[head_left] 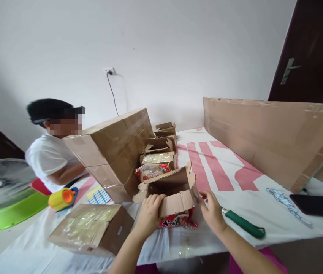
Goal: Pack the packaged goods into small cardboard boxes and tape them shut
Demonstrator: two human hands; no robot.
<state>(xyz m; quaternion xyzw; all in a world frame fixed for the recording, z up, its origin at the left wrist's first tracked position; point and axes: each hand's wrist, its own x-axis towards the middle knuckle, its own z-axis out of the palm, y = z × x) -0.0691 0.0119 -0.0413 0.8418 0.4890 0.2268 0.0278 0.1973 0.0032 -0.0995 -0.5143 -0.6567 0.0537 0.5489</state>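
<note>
A small open cardboard box [178, 203] stands near the table's front edge, its front flap folded outward and its inside in shadow. My left hand [151, 211] is closed over the flap's left end. At the right end, my right hand [213, 213] has its fingers and thumb closed on the edge. Below the flap a red printed food packet [175, 220] shows in part. A second red packet with a clear window [152, 172] lies just behind the box. To the right of my right hand is a green-handled knife [245, 224], its blade partly hidden.
Several small boxes [158, 158] line up behind, beside a large carton [118, 148]. A taped box [91, 228] sits front left. At right are a tall cardboard panel [269, 140] and a black phone [318, 205]. Another person [50, 152] and a green fan [16, 213] are at left.
</note>
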